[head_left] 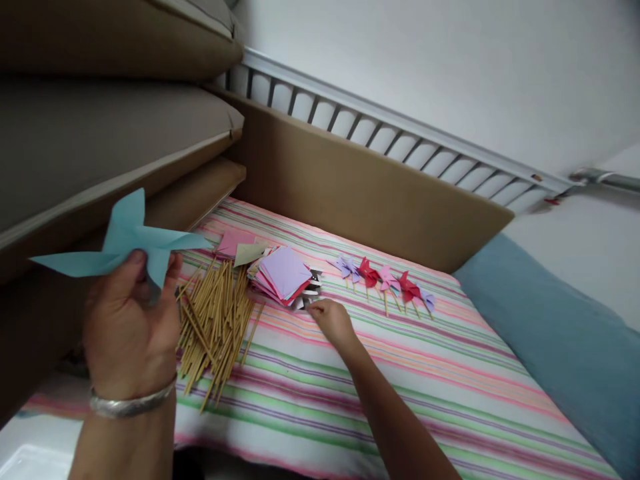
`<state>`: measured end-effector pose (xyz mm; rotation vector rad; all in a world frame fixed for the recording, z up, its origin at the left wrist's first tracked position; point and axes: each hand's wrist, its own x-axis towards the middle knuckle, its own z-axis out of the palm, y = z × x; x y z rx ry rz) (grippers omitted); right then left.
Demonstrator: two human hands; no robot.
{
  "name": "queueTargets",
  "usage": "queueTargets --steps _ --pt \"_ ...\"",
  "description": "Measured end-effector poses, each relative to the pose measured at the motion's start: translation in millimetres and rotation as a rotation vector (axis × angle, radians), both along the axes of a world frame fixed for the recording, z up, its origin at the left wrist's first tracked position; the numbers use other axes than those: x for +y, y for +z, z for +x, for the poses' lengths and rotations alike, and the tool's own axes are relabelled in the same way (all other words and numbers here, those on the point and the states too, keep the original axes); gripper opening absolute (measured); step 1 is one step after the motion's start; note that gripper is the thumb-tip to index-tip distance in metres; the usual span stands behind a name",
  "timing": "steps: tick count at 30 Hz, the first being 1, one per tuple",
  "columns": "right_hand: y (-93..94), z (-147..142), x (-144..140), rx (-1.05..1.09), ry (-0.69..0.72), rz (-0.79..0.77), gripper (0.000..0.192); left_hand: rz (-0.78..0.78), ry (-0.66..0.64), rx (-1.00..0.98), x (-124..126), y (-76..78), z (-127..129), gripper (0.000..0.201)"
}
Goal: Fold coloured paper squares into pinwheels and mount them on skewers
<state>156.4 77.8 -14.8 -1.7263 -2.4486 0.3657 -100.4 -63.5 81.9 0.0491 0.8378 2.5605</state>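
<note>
My left hand (137, 320), with a silver bangle at the wrist, pinches a light blue paper pinwheel (131, 237) near its middle, raised above the bed on the left. Its blades are folded in and no stick shows on it. My right hand (333, 321) is at the lower right edge of a stack of coloured paper squares (286, 272), lilac on top. The right fingers are pinched together beside some small black and silver pieces (314, 283) partly under the stack. What they grip, if anything, is too small to tell.
A heap of thin wooden sticks (213, 327) lies left of the stack, near pink paper squares (235, 241). Several finished pinwheels on sticks (369, 272) lie in a row on the striped cloth (400, 360). Cushions (115, 140), a brown board (350, 180) and a blue cushion (545, 333) border it.
</note>
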Motion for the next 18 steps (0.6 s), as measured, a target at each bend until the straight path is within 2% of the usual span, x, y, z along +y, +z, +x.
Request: queueTargets --steps 3,5,7,10,13,18 --pt "-2.8 -19 4 -0.133 -0.006 -0.033 0.024 0.000 -0.035 0.046 7 -0.6 12 0.014" --pt "-4.7 -29 11 -0.231 -0.038 -0.067 0.023 -0.047 -0.178 0.098 14 -4.5 22 0.012" --pt "-5.3 -37 19 -0.318 -0.067 -0.110 0.019 -0.146 -0.419 0.129 21 -11.3 30 0.016" --pt "-4.6 -46 27 -0.411 -0.086 -0.172 0.022 -0.235 -0.588 0.105 29 -22.2 37 0.026" --pt "-4.7 -52 29 -0.444 -0.074 -0.205 0.024 -0.245 -0.642 0.111 32 -28.0 40 0.027" --pt "-6.7 -54 31 -0.432 -0.028 -0.191 0.025 -0.234 -0.664 0.158 32 -27.5 40 0.024"
